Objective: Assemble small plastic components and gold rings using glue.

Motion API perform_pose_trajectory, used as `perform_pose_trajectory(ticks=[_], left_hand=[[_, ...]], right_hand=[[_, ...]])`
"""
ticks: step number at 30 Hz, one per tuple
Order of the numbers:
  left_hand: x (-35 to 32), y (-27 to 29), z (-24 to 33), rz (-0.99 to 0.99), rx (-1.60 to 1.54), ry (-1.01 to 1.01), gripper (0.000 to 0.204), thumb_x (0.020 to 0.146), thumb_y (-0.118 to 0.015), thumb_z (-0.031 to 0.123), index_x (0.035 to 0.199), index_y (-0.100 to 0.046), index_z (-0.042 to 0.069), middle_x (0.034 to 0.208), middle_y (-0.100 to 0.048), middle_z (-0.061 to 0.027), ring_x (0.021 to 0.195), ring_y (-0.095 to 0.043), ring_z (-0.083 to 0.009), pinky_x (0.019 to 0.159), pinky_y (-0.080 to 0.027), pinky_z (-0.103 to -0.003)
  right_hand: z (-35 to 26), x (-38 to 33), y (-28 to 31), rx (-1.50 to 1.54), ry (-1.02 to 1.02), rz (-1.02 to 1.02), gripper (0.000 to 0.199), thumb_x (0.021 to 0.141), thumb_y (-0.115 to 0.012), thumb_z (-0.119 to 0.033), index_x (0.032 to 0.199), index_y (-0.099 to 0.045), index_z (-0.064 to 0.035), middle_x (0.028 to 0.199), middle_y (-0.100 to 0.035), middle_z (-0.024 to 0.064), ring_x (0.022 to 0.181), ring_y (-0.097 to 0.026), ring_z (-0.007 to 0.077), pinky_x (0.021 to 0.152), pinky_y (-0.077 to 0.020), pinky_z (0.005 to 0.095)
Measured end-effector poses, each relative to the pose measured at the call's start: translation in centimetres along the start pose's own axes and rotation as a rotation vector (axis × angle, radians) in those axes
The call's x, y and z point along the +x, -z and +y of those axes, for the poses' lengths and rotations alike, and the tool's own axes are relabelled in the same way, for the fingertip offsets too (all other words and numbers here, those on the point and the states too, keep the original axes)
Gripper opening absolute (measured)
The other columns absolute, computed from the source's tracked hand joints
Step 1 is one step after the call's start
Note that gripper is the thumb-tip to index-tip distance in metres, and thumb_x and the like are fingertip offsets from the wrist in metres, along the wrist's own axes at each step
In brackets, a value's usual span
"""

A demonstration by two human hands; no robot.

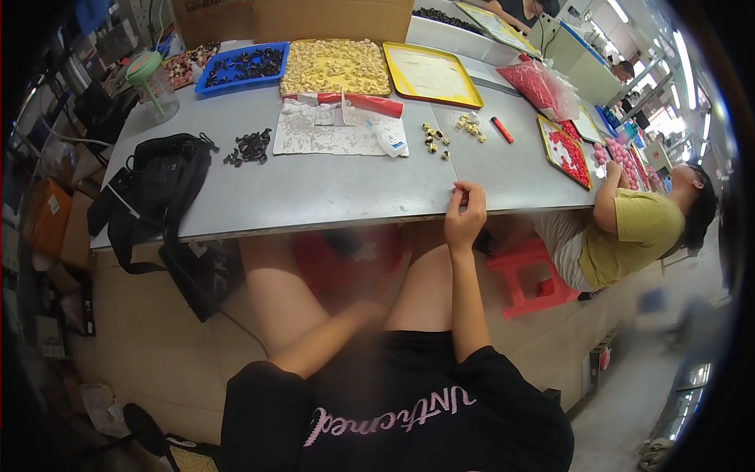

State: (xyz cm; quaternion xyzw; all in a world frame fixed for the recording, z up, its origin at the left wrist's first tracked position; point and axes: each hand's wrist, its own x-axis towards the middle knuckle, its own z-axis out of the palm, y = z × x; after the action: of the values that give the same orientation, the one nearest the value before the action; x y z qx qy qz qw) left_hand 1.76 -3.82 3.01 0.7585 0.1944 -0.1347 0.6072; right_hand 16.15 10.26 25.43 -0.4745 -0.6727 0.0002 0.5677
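1. Work is judged to be part-way; gold bits (440, 135) and cream bits (472, 128) are left loose on the bench (314, 193), with a black pile (250, 148) set well to their left; whether any are finished cannot be told.
2. The cream tray (336, 77) is thickly covered, while the yellow tray (431, 75) just beside it is seen nearly bare; much seems to be left.
3. A dark piece (462, 198), too small to be identified, is pinched in the fingertips of the right grip (466, 216) at the bench's front edge; the gold bits are placed beyond, apart from it.
4. The left grip (368, 315) is blurred over the lap; its state cannot be told.
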Motion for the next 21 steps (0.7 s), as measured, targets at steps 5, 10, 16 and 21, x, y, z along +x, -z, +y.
perform_pose_trajectory(ticks=[5,10,16,21], left_hand=[[-0.7,1.7,1.1,-0.017,0.012,0.003,0.054,0.072,-0.077,0.035,0.112,-0.063,0.002,0.097,-0.068,-0.0125,0.095,-0.061,-0.0218,0.085,-0.046,-0.033],[-1.6,3.0,3.1,-0.027,0.0,0.0,0.054,0.072,-0.077,0.035,0.112,-0.063,0.002,0.096,-0.068,-0.0123,0.094,-0.061,-0.0216,0.085,-0.046,-0.033],[-6.9,8.3,3.9,0.756,-0.09,0.297,0.077,0.08,-0.065,0.047,0.135,-0.039,0.0,0.134,-0.047,-0.0159,0.117,-0.048,-0.0252,0.094,-0.042,-0.038],[-5.1,7.2,1.6,1.352,0.307,0.799,0.07,0.08,-0.06,0.05,0.129,-0.044,0.003,0.136,-0.04,-0.0162,0.123,-0.04,-0.0307,0.097,-0.039,-0.045]], right_hand=[[0.1,-0.1,0.3,-0.009,0.003,-0.005,0.007,0.083,-0.053,0.001,0.087,-0.058,-0.0008,0.076,-0.054,0.0095,0.062,-0.052,0.02,0.056,-0.043,0.0304],[-0.3,-0.3,0.2,0.013,0.004,-0.026,0.007,0.083,-0.053,0.001,0.087,-0.058,-0.0004,0.077,-0.054,0.0104,0.065,-0.053,0.0227,0.058,-0.0438,0.032],[0.0,-0.3,0.2,0.01,-0.011,-0.018,0.008,0.083,-0.052,0.001,0.087,-0.059,-0.0005,0.077,-0.056,0.011,0.065,-0.053,0.0234,0.059,-0.0435,0.0326],[0.2,-0.4,0.0,0.002,-0.014,-0.022,0.007,0.083,-0.053,0.0,0.086,-0.06,-0.0007,0.075,-0.056,0.0095,0.061,-0.053,0.0209,0.059,-0.0432,0.032]])
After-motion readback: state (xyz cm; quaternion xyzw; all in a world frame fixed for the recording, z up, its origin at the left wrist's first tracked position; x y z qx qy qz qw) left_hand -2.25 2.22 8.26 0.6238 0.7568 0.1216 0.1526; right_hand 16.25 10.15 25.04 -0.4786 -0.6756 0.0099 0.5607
